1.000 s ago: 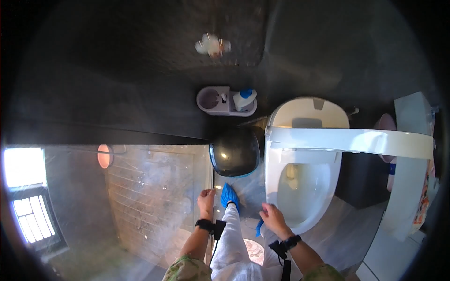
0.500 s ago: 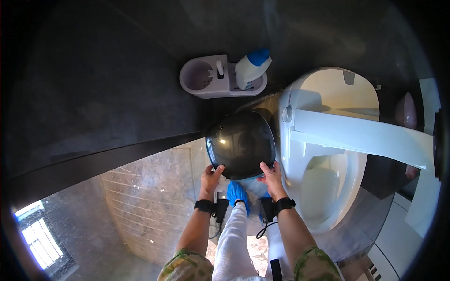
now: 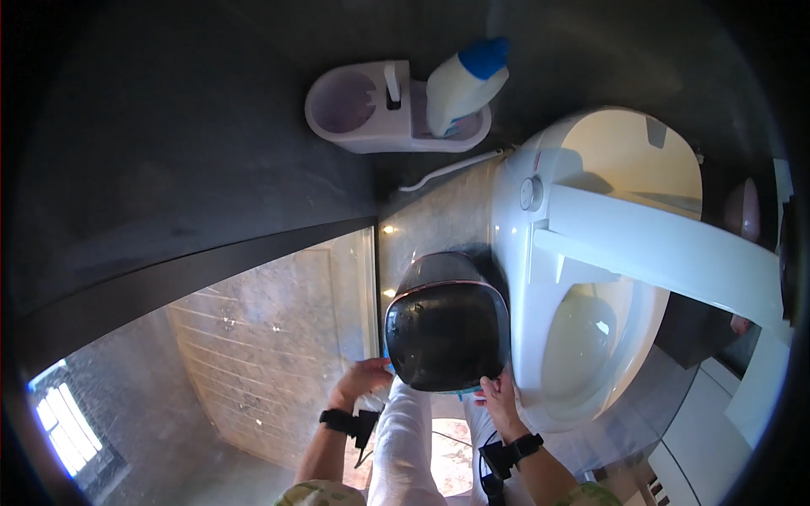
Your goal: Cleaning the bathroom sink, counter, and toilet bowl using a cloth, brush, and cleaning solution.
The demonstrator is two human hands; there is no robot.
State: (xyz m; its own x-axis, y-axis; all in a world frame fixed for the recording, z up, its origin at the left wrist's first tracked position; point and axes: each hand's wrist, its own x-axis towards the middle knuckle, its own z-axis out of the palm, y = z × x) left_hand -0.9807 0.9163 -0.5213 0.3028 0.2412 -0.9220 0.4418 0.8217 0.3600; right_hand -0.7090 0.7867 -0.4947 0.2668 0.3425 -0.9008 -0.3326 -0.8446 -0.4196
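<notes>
A glossy black waste bin [image 3: 447, 337] with rounded corners and a thin reddish rim is in front of my legs, close beside the toilet. A strip of blue film shows at its near edge and at its left side. My left hand [image 3: 368, 378] reaches to the bin's left side, with fingertips partly hidden behind it. My right hand [image 3: 499, 403] grips the bin's near right corner, fingers bent at the edge. Both wrists carry black straps with small dark devices. What is inside or under the bin is hidden.
A white toilet [image 3: 515, 253] with its lid and seat raised stands to the right. On the dark wall hangs a pale holder [image 3: 384, 114] with a blue-capped white bottle [image 3: 460, 88]. A white hose [image 3: 447, 171] runs below it. A glass panel [image 3: 270, 337] is at left.
The bin has moved toward me and tilted, so its far side wall now shows. Both hands came back with it; the left slid to its side. The blue-covered foot is now hidden.
</notes>
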